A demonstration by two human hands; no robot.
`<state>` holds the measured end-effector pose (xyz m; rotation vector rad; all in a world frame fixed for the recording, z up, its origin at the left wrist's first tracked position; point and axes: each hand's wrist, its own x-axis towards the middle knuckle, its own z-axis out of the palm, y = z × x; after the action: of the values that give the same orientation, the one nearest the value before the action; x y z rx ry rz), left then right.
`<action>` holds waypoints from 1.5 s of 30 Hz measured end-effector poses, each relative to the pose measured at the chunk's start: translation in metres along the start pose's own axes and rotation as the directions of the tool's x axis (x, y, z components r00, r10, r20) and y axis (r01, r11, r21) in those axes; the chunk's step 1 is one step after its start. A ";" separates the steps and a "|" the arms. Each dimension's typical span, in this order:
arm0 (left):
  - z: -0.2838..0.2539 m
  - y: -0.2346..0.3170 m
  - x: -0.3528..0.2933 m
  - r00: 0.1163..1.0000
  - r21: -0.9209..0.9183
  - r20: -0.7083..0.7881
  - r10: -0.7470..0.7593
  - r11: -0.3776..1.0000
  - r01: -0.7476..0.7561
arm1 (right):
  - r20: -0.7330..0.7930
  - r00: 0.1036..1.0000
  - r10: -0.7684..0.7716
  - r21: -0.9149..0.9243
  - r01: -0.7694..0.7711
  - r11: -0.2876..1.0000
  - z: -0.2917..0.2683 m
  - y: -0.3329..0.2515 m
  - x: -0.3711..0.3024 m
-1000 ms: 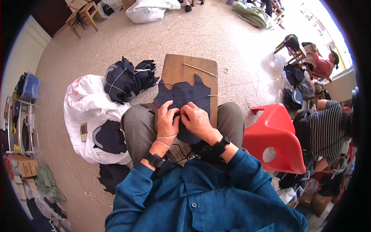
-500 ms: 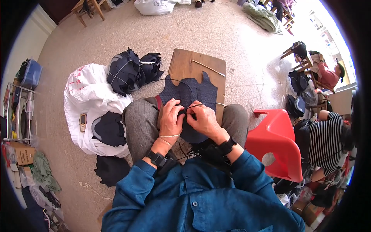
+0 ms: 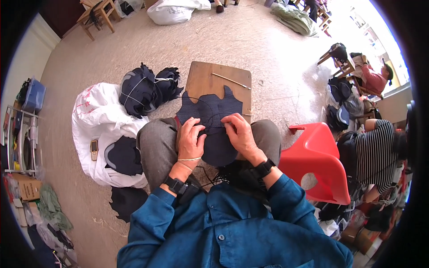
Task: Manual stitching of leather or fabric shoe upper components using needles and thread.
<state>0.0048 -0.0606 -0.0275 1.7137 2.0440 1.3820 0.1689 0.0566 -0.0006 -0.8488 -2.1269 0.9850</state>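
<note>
Over my lap and the near end of a wooden board (image 3: pixel 194 76) lies a dark navy fabric piece (image 3: pixel 219 147), with pointed tabs at its far side and a rounded near end. My left hand (image 3: pixel 191 139) is closed on its left edge, thumb apart from the curled fingers. On the opposite edge, my right hand (image 3: pixel 241 135) pinches the fabric between thumb and index finger. A thin black cord (image 3: pixel 209 103) loops across the cloth between both hands. Whether a needle is on the cord cannot be made out. A slim pale-tipped stick (image 3: pixel 230 81) rests on the board.
To my left, a white sack (image 3: pixel 85 120) carries a mobile phone (image 3: pixel 94 150) and dark cut pieces (image 3: pixel 125 156). Tied bundles (image 3: pixel 139 91) of similar pieces lie beyond it. A red plastic stool (image 3: pixel 319 152) stands at my right, near a person in a striped top (image 3: pixel 375 152).
My hands have moved apart from the middle of the fabric to its two side edges. The cord, earlier drawn across my right fingers, now hangs in a loose loop over the cloth.
</note>
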 end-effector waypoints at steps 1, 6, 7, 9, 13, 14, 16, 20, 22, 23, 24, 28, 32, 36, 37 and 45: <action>-0.001 0.000 0.000 1.000 -0.003 0.004 0.008 1.000 -0.008 | -0.009 1.000 0.002 -0.002 -0.002 1.000 -0.003 0.001 -0.002; -0.002 0.002 0.009 1.000 0.022 -0.001 0.002 1.000 -0.002 | -0.027 0.999 -0.022 -0.063 0.020 0.998 -0.007 0.005 -0.018; -0.003 0.007 0.015 1.000 0.063 0.022 -0.005 0.998 0.003 | -0.018 1.000 -0.020 -0.042 0.019 0.999 -0.006 0.005 -0.021; -0.002 0.016 0.028 0.998 0.125 0.061 0.001 0.992 -0.008 | -0.026 1.000 0.006 -0.026 -0.007 1.000 -0.005 0.004 -0.024; 0.006 0.016 0.034 0.992 0.217 0.109 0.067 0.972 -0.090 | -0.006 0.999 0.050 0.019 -0.050 0.999 -0.004 0.003 -0.026; 0.008 0.014 0.035 0.988 0.220 0.108 0.108 0.967 -0.130 | -0.009 1.000 0.005 -0.005 -0.005 1.000 -0.003 0.004 -0.027; 0.007 0.009 0.036 0.982 0.226 0.145 0.121 0.962 -0.152 | 0.001 0.999 -0.040 -0.033 0.040 0.999 -0.003 0.004 -0.027; -0.004 0.004 0.040 0.976 0.161 0.168 0.140 0.973 -0.167 | 0.006 1.000 -0.002 -0.045 0.002 0.999 -0.005 0.005 -0.024; -0.014 -0.009 0.040 0.984 0.075 0.120 0.128 0.988 -0.137 | -0.003 1.000 -0.003 -0.044 0.003 0.999 -0.004 0.006 -0.025; -0.016 -0.013 0.037 0.990 0.050 0.121 0.069 0.996 -0.076 | -0.009 1.000 -0.008 -0.041 0.008 0.999 -0.004 0.006 -0.025; -0.016 -0.009 0.038 0.983 0.042 0.145 0.109 0.992 -0.116 | -0.008 1.000 -0.012 -0.040 0.011 0.999 -0.003 0.008 -0.025; -0.005 0.001 0.035 0.987 0.041 0.128 0.098 0.994 -0.104 | 0.011 0.999 0.049 0.016 -0.049 0.999 -0.008 0.004 -0.022; 0.003 0.004 0.025 0.998 0.023 0.052 0.038 0.999 -0.040 | -0.045 0.998 -0.040 -0.284 0.026 0.958 -0.022 0.006 -0.029; 0.000 0.000 0.026 0.995 -0.012 0.051 0.086 0.996 -0.086 | 0.070 0.998 -0.004 -0.233 0.020 0.972 -0.023 -0.006 -0.051; -0.001 0.000 0.026 0.993 -0.022 0.069 0.101 0.995 -0.099 | 0.069 0.998 -0.009 -0.231 0.025 0.973 -0.023 -0.007 -0.052; -0.010 -0.002 0.030 0.987 -0.080 0.159 0.032 0.997 -0.020 | 0.142 0.987 -0.068 -0.210 0.097 0.973 -0.020 -0.006 -0.039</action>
<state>-0.0127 -0.0407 -0.0101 1.7627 1.8648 1.2675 0.2058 0.0319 0.0041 -0.8083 -2.3978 0.7976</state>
